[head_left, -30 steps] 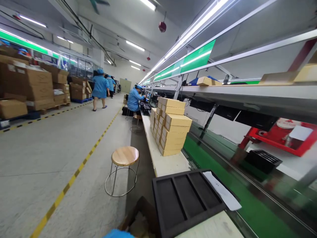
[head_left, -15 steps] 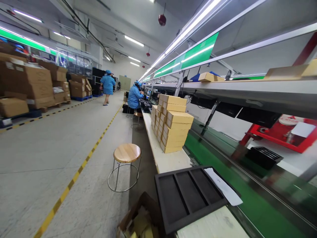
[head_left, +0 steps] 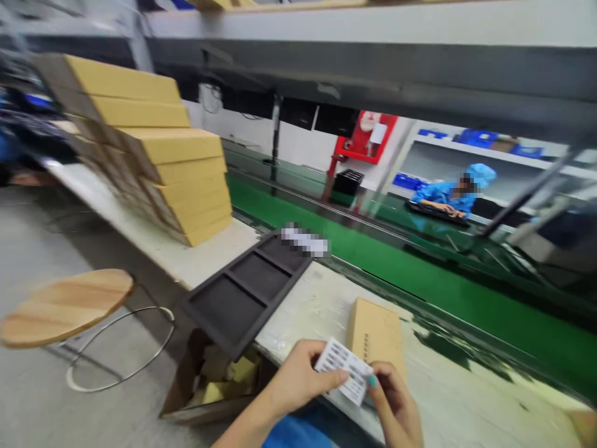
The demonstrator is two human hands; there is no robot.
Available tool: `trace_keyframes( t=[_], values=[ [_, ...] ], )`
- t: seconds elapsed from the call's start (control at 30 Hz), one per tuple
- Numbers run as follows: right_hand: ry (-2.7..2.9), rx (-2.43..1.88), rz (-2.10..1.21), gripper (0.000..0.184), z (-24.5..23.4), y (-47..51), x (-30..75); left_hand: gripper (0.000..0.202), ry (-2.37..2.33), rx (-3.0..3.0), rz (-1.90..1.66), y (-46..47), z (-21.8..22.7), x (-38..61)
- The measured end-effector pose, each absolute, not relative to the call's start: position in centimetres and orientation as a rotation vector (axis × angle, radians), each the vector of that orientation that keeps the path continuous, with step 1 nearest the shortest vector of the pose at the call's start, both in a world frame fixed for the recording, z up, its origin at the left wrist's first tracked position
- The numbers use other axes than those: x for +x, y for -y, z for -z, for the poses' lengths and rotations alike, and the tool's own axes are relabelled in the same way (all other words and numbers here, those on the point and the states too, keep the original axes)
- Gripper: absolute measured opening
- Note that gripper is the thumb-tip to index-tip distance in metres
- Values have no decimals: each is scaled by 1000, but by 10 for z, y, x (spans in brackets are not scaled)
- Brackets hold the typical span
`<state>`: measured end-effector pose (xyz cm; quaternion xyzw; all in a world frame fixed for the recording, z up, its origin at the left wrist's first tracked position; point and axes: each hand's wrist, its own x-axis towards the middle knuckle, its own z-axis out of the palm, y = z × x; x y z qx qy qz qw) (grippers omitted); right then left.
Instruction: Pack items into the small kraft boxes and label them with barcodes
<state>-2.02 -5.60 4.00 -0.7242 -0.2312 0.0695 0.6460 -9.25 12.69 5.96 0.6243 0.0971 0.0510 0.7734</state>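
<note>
Both hands hold a small white barcode label (head_left: 345, 372) low in the view, over the near edge of the white workbench (head_left: 326, 302). My left hand (head_left: 298, 376) pinches its left side and my right hand (head_left: 396, 404) pinches its right side. Just behind the label a small flat tan box (head_left: 377, 333) lies on the bench. A black foam tray (head_left: 247, 289) with several slots lies to the left, overhanging the bench edge, with a blurred white slip (head_left: 304, 240) at its far end.
A tall stack of tan boxes (head_left: 153, 155) stands on the bench at left. A green conveyor belt (head_left: 396, 267) runs behind the bench. A round wooden stool (head_left: 65, 305) and an open carton (head_left: 209, 379) sit on the floor. A person in blue (head_left: 448, 193) works across the belt.
The view swung from looking down the aisle to the bench in front of me. Both hands have come into view, holding the barcode label, and the small tan box now shows.
</note>
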Motion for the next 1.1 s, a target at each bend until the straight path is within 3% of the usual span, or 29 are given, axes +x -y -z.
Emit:
trace_keyframes(
  t=[0.13,0.33,0.47,0.53,0.67,0.8,0.97,1.1],
  values=[
    [504,-1507,-327,30,-43,56,-15,35,-150,1431,-134,-128,-62,-86],
    [470,-1405,-372,29,-47,52,-20,40,-208,1388,-122,-124,-62,-81],
    [295,-1226,-277,26,-30,42,-32,47,-190,1182,-156,-109,-56,-78],
    [264,-1175,-216,24,-17,34,-42,40,-231,1082,-239,-99,-52,-76],
    [438,-1284,-207,29,-3,35,-50,31,-230,1175,-278,-96,-51,-77],
    [551,-1447,-116,37,-26,62,-31,27,-70,1533,-81,-115,-58,-83],
    [707,-1625,-233,29,-61,80,-13,14,39,1802,38,-126,-67,-86],
    [739,-1628,-293,28,-58,79,-15,10,88,1853,62,-123,-71,-84]
  ],
)
